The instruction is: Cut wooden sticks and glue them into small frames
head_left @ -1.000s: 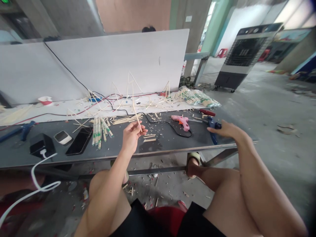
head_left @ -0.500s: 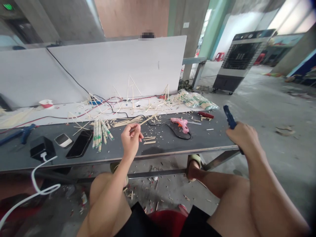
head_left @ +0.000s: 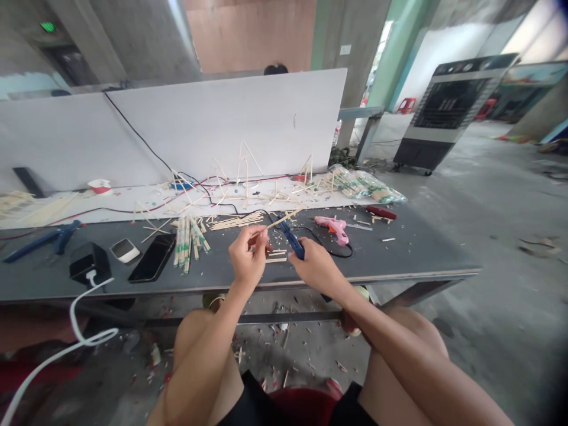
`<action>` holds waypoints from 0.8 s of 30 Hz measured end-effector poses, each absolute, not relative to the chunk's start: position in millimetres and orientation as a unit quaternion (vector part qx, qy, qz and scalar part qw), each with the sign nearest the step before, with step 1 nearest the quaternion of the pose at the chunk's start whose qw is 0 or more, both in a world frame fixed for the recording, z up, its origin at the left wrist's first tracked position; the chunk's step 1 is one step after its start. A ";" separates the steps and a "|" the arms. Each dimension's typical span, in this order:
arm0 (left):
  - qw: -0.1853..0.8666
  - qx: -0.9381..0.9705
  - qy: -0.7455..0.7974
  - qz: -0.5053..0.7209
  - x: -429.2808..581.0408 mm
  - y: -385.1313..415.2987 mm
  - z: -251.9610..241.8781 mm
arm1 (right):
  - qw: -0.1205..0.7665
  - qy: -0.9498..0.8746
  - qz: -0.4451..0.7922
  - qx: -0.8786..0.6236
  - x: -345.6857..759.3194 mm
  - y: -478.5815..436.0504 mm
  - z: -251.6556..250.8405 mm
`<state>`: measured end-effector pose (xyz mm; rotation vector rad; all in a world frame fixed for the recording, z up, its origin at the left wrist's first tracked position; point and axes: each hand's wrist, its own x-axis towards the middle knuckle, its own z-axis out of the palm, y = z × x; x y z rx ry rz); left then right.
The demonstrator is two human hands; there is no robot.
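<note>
My left hand (head_left: pixel 249 251) pinches a thin wooden stick (head_left: pixel 286 218) that points up and to the right over the table. In my right hand (head_left: pixel 317 264) are blue pliers (head_left: pixel 290 236), fingers wrapped round the handles. Their jaws are close to the stick; I cannot tell whether they touch it. Short cut sticks (head_left: pixel 277 259) lie between and just behind my hands. Farther back is a pile of long bare sticks (head_left: pixel 237 221). To the left sit wrapped chopsticks (head_left: pixel 186 242) in green and white sleeves. A pink glue gun (head_left: pixel 332 228) rests right of the pliers.
Stick frames (head_left: pixel 246 171) stand along the white board (head_left: pixel 222 124). A phone (head_left: pixel 152 258), a black charger block (head_left: pixel 90 263) and another blue tool (head_left: pixel 42 241) lie left. Bagged chopsticks (head_left: pixel 368 184) and a red-handled tool (head_left: pixel 381 212) are at the right. An air cooler (head_left: pixel 448 112) stands beyond.
My right hand has swung left from the table's right end, bringing the pliers up to the stick. My left hand still pinches the stick. The view has shifted slightly.
</note>
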<state>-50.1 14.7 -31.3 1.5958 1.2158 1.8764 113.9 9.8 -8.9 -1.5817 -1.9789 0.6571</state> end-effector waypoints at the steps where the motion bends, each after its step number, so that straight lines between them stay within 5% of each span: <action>1: 0.195 0.572 0.437 0.666 -50.9 14.6 -31.9 | 0.259 -0.734 0.238 -0.581 110.9 9.6 -7.6; 24: 0.195 0.561 0.441 0.673 -64.2 14.7 -31.3 | 0.275 -0.748 0.146 -0.586 77.1 11.7 -15.8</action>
